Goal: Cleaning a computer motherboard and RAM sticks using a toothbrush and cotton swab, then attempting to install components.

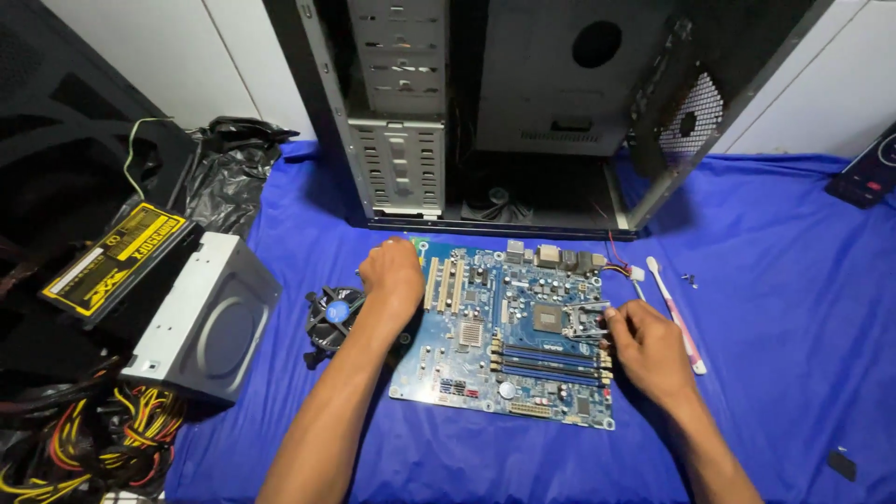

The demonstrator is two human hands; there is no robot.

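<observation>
A blue motherboard (485, 345) lies flat on a blue cloth (775, 280). My left hand (392, 280) rests closed on the board's left edge, pressing it down. My right hand (644, 345) pinches the metal retention lever and frame (586, 317) beside the open processor socket (549, 319) near the board's right side. A round black cooler fan (331, 317) sits just left of my left forearm.
An open black computer case (523, 112) stands behind the board. A silver drive cage (210, 317) and a power supply (117, 257) with bundled cables (103, 439) lie at left. A white and pink toothbrush (677, 317) lies right of the board.
</observation>
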